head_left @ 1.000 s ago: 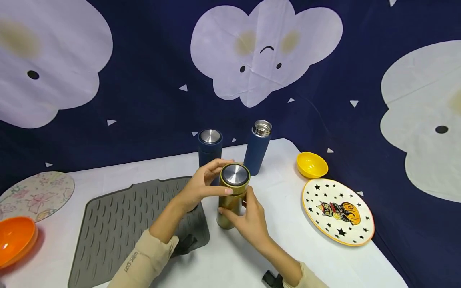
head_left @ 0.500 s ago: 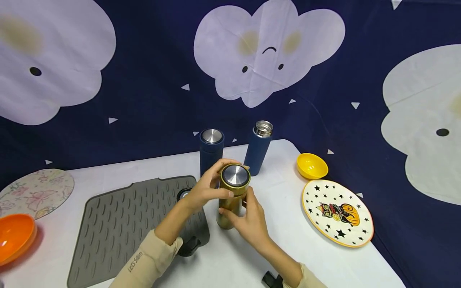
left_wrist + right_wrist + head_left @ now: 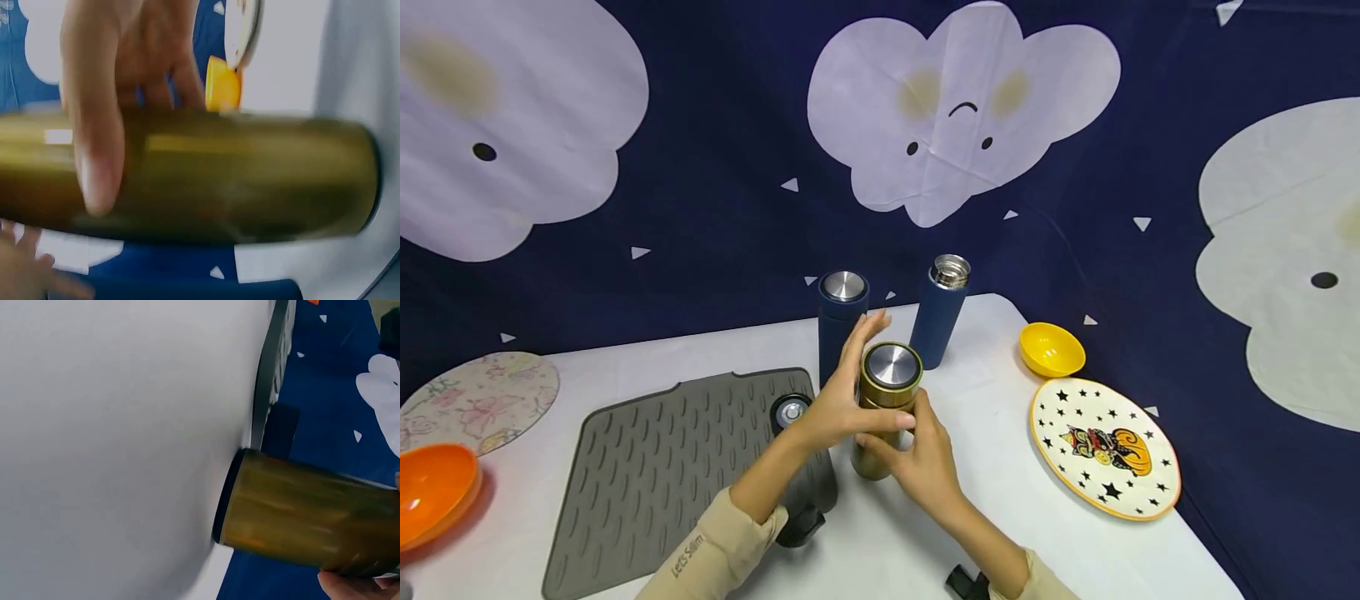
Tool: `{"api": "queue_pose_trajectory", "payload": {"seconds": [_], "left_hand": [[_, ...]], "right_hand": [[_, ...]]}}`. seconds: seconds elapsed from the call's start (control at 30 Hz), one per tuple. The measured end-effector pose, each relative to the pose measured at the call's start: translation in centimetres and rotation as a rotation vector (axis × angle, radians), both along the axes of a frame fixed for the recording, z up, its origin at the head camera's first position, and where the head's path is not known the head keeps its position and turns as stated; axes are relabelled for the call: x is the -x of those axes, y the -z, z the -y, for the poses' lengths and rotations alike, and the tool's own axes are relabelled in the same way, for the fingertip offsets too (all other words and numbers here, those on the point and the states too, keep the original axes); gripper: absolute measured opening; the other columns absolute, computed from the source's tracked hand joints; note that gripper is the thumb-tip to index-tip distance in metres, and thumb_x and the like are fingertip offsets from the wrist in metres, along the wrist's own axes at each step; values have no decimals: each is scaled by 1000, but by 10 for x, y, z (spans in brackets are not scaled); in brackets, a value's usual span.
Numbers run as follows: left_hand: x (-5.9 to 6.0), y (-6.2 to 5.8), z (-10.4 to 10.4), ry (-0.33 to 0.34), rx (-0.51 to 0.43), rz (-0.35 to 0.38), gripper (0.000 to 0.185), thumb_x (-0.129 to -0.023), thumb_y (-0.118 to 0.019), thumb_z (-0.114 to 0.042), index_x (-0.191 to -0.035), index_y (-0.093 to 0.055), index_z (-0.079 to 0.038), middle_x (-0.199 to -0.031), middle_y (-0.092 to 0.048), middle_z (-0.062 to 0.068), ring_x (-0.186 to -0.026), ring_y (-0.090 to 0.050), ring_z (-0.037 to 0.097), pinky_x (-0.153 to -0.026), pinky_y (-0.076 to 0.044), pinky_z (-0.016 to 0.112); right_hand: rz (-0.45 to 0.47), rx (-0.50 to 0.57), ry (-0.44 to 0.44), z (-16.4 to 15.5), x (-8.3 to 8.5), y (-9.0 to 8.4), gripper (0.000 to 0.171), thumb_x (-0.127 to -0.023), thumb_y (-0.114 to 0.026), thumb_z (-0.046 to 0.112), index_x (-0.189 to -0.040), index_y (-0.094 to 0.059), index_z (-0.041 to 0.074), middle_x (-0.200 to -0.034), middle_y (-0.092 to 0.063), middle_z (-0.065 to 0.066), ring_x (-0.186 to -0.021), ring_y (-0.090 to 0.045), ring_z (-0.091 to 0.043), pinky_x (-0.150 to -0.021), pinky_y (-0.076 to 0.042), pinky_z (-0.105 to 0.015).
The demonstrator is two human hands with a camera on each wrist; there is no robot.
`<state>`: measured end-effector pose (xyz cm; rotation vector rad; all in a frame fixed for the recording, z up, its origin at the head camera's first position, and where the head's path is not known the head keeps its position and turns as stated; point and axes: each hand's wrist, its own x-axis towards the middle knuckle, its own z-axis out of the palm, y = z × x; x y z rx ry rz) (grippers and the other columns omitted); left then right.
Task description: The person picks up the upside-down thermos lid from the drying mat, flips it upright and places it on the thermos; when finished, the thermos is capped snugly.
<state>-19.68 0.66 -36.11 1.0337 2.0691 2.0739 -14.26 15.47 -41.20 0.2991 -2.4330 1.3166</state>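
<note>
At the far left of the white table (image 3: pixel 992 517), an orange bowl (image 3: pixel 437 496) sits in front of a floral plate (image 3: pixel 490 404), and a grey ridged mat (image 3: pixel 655 475) lies to their right. Near the mat's right edge is a dark round object (image 3: pixel 792 410) with a shiny centre, partly hidden by my wrist; I cannot tell what it is. My left hand (image 3: pixel 831 417) comes next, fingers straight and pointing upward, thumb stretched well apart from them across the front of a gold flask (image 3: pixel 891 398). Behind that hand stands a navy flask (image 3: pixel 841 325) with a steel-topped cap on. The gold flask is between my hands, upright, its base apparently on the table, and my right hand (image 3: pixel 928 462) grips its lower body, thumb in front and fingers curled behind. Its steel-topped lid (image 3: pixel 892 365) is in place, so that part looks done, though I cannot tell how tight it is. Behind and to the right, a second blue flask (image 3: pixel 938 325) stands with its mouth uncovered; in my judgement, that one is left unclosed. At the far right are a yellow bowl (image 3: pixel 1052 350) and a star-patterned plate (image 3: pixel 1105 450).
</note>
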Motion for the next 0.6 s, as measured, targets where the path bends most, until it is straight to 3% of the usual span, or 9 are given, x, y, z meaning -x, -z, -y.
{"api": "queue_pose_trajectory", "payload": {"seconds": [0.07, 0.13, 0.2, 0.27, 0.33, 0.4, 0.47, 0.57, 0.6], "left_hand": [[-5, 2, -3, -117, 31, -15, 106, -67, -92, -32, -151, -29, -18, -151, -36, 5, -143, -31, 24, -114, -29, 57], [-7, 3, -5, -195, 37, -25, 92, -67, -93, -27, -141, -40, -13, -137, -49, 6, -126, -48, 21, -107, -40, 48], [-5, 3, -4, -134, -27, -1, 75, -73, -86, -14, -134, -44, -7, -130, -56, 9, -117, -56, 18, -103, -44, 42], [-1, 2, 1, -2, -98, 39, 63, -77, -73, -6, -134, -44, 0, -131, -58, 16, -116, -57, 18, -104, -43, 41], [2, 1, 5, 135, -145, 89, 65, -76, -63, -4, -137, -42, 3, -136, -54, 21, -119, -55, 21, -106, -41, 44], [2, 1, 6, 150, -118, 91, 68, -77, -65, -9, -141, -42, 1, -140, -48, 21, -123, -52, 23, -107, -39, 46], [-1, 1, 1, 34, -38, 49, 74, -80, -74, -20, -145, -43, -7, -139, -46, 15, -122, -50, 22, -106, -40, 46], [-6, 3, -8, -200, 73, 5, 92, -69, -91, -28, -147, -42, -18, -130, -48, 6, -117, -52, 19, -100, -45, 41], [-6, 3, -10, -224, 65, 14, 94, -68, -92, -25, -147, -41, -18, -128, -51, 6, -115, -55, 19, -98, -47, 40]], "right_hand": [[2, 1, 5, 1, -1, 0, 65, -74, -88, 18, -125, -50, 6, -114, -67, -9, -108, -66, -26, -87, -56, -47], [-4, -2, 9, 1, -1, 0, 63, -75, -87, 18, -123, -50, 6, -114, -67, -10, -107, -66, -28, -86, -56, -48], [-3, 2, 1, 2, 0, 1, 62, -76, -87, 20, -123, -49, 6, -116, -66, -12, -108, -66, -30, -88, -56, -48], [9, 9, -4, 2, 0, 1, 66, -76, -87, 22, -127, -48, 6, -119, -65, -12, -110, -65, -31, -89, -56, -48], [19, 13, -8, 2, -1, 2, 70, -76, -87, 24, -130, -47, 7, -121, -64, -11, -111, -65, -30, -90, -56, -47], [23, 14, -8, 1, -1, 2, 71, -75, -88, 23, -130, -47, 7, -122, -64, -10, -112, -64, -29, -91, -56, -47], [10, 5, -7, 1, -1, 3, 69, -75, -87, 21, -129, -47, 6, -120, -64, -10, -112, -65, -29, -90, -56, -48], [-14, -2, -7, 1, -1, 4, 67, -76, -86, 17, -129, -48, 5, -121, -65, -13, -113, -65, -30, -88, -57, -48], [-17, -1, -6, 1, -1, 5, 66, -76, -86, 17, -129, -48, 5, -121, -65, -13, -112, -65, -31, -87, -57, -48]]}}
